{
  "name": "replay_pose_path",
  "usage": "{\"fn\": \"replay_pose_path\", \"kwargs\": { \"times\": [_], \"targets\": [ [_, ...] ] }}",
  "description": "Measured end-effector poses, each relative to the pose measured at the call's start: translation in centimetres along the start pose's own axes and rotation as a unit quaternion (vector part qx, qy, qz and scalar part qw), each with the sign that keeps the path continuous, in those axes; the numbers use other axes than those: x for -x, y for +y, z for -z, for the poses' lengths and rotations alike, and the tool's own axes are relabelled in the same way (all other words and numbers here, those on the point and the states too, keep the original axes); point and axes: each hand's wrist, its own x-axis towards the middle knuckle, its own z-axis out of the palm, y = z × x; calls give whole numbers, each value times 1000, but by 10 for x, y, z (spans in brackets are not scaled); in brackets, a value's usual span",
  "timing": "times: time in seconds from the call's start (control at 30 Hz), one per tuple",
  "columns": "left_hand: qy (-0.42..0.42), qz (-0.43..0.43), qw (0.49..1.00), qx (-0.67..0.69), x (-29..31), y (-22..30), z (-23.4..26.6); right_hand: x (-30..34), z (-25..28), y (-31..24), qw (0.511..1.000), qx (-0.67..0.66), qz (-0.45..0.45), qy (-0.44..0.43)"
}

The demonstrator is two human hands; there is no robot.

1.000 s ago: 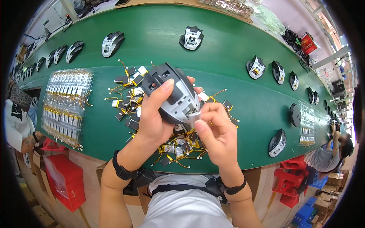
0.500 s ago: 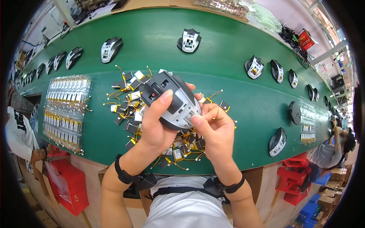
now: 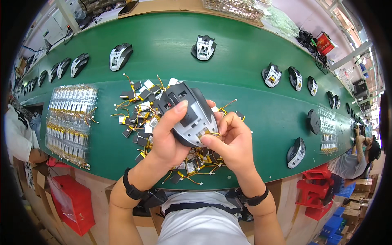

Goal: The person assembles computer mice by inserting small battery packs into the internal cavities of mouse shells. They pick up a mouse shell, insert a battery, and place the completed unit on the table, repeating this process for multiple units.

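Observation:
A black-and-silver computer mouse [image 3: 203, 115] without its palm cover is tilted in front of me, above a pile of small batteries [image 3: 143, 107]. My left hand [image 3: 169, 139] is wrapped round its left side, the thumb on top near the buttons. My right hand [image 3: 234, 143] is closed at the mouse's lower right end, thumb and forefinger together. A thin yellow-orange battery lead [image 3: 212, 133] sticks out of the slot there, by those fingertips. What part of the battery sits inside the slot is hard to see.
Similar mice stand in a line along the green bench [image 3: 163, 34], one mouse [image 3: 203, 47] straight ahead and another mouse [image 3: 296, 153] at the right. A plastic tray of batteries [image 3: 71, 122] lies at left, another tray [image 3: 328, 128] at right. People sit at both sides.
Yellow-orange wire now shows at the mouse's slot by my right fingertips, where none showed before. The mouse has shifted slightly down and still rests in my left hand.

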Motion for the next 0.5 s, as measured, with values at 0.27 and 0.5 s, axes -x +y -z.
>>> {"fn": "replay_pose_path", "kwargs": {
  "times": [0.27,0.5],
  "targets": [
    [3,-2,999,41,-3,6,5,-2,2,-24,883,357,306,-9],
    [15,22,998,64,-6,7,10,-17,16,-45,729,485,465,-125]
  ]
}}
